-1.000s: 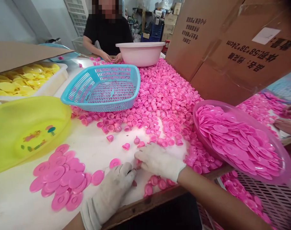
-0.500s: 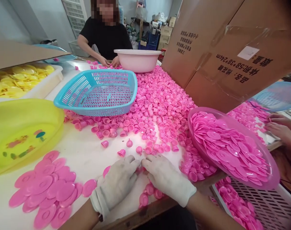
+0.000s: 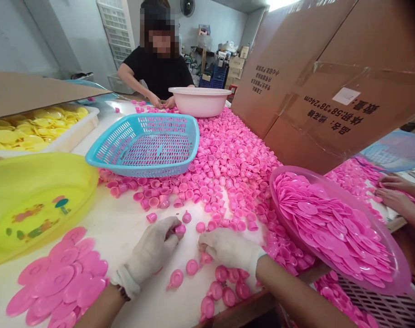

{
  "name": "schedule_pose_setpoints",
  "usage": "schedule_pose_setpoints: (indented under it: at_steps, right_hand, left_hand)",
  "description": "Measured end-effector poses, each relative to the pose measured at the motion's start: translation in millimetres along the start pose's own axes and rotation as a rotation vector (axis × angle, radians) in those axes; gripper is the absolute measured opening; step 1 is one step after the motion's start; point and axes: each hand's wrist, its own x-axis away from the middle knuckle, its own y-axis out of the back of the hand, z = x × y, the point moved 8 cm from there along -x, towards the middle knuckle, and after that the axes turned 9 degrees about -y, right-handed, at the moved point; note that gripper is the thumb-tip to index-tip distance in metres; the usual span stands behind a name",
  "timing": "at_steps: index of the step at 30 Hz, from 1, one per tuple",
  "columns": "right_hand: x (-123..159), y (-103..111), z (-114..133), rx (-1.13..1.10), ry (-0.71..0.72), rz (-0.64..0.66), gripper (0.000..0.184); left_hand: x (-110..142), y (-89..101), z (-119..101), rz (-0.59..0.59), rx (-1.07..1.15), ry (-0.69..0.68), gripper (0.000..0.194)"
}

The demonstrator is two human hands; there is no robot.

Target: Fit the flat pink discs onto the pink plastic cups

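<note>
My left hand, in a pale glove, is closed with a small pink toy cup at its fingertips. My right hand, gloved too, is curled low over the white table; a pink piece shows just under its fingers, and whether they grip it is hidden. Between and below the hands lie several loose pink cups. More cups sit by the table edge under my right wrist. A large heap of pink cups spreads beyond both hands. To the left of my left hand is a pile of flat pink saucers.
A blue basket stands on the heap's left, a yellow basin nearer left. At right, a pink basin of saucers overhangs the table edge beside a tall cardboard box. A co-worker sits opposite; another person's hands show at right.
My hands have moved apart, the left one back to the left with a cup at its fingertips. Loose cups now show between them. The view has tilted up slightly.
</note>
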Motion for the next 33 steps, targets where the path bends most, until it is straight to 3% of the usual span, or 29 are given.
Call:
schedule_pose_setpoints:
  at_steps: [3,6,9,14,17,19,21,24,28,33]
  right_hand:
    - [-1.5,10.3,-7.7,-0.062,-0.014,-0.085,0.015]
    - [4.4,30.5,-25.1,-0.112,-0.089,-0.24,0.019]
    - [9.0,41.3,-39.4,-0.025,-0.169,-0.348,0.012]
    - [5.1,29.7,-42.1,0.028,-0.196,-0.334,0.01]
    - [11.1,33.1,-43.1,-0.162,-0.173,-0.363,0.017]
    - [14.7,29.0,-42.5,-0.37,-0.136,-0.274,0.019]
    - [15.4,15.1,-37.9,-0.528,-0.113,-0.101,0.019]
    - [12.6,-1.1,-32.7,-0.546,-0.156,-0.001,0.017]
    - [13.9,12.4,-40.1,-0.427,-0.257,-0.166,0.016]
    - [41.9,43.1,-66.2,-0.332,-0.289,-0.355,0.019]
  left_hand:
    - [7.2,-1.0,0.0,0.022,0.127,-0.045,0.017]
    - [11.6,0.4,1.4,-0.011,0.071,-0.106,0.017]
    - [14.0,-2.1,-0.1,-0.047,0.029,-0.126,0.018]
    - [19.0,-25.5,-25.1,0.081,0.027,-0.213,0.01]
    - [18.9,-32.2,-32.8,0.119,-0.018,-0.244,0.012]
    - [16.5,-28.4,-30.3,0.082,-0.004,-0.217,0.012]
    - [14.6,-23.9,-27.1,0.053,0.021,-0.189,0.013]
    - [14.9,-22.9,-25.0,0.065,0.021,-0.171,0.015]
    - [18.8,-27.7,-20.7,0.102,-0.011,-0.17,0.01]
    - [15.6,-28.8,-20.0,0.057,-0.083,-0.198,0.019]
